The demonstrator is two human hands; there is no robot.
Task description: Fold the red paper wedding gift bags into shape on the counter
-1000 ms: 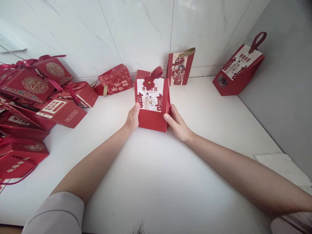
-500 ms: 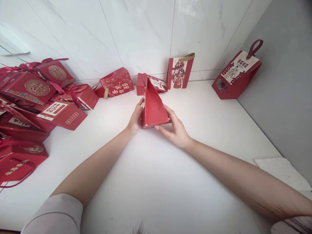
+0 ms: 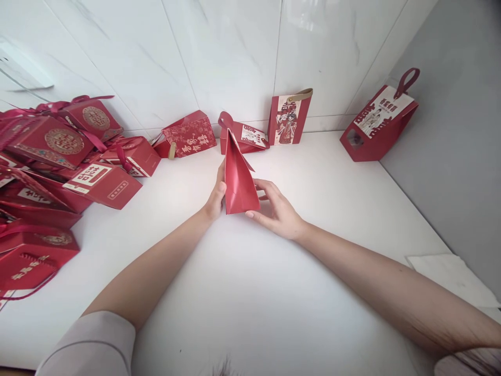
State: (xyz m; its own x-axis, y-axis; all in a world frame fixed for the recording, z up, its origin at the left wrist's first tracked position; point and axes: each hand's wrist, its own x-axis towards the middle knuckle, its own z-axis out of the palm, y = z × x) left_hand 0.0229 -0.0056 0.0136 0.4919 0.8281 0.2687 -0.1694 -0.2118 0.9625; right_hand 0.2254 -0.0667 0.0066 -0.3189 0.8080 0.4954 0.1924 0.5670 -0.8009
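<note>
A red gift box [image 3: 240, 185] stands upright at mid-table, its narrow, tapered side turned toward me. My left hand [image 3: 216, 199] grips its left face, thumb near the front edge and fingers mostly hidden behind. On the other side, my right hand [image 3: 281, 213] holds the lower right part, with the thumb at the bottom front corner and curved fingers along the right face. The printed panel is out of sight from here. Just behind it lies another red gift box [image 3: 252, 137] with a white printed label and a strap loop.
Several red boxes with ribbons [image 3: 64, 141] are piled at the left. Along the tiled wall are a floral red box [image 3: 193, 140] and a card-like red box [image 3: 289, 121]. A looped red box [image 3: 378, 125] leans at the right corner. White tissue [image 3: 450, 277] lies at right.
The held gift box has turned from its printed front to its tapered side. My hands have shifted around it, the right thumb moving to the lower front corner.
</note>
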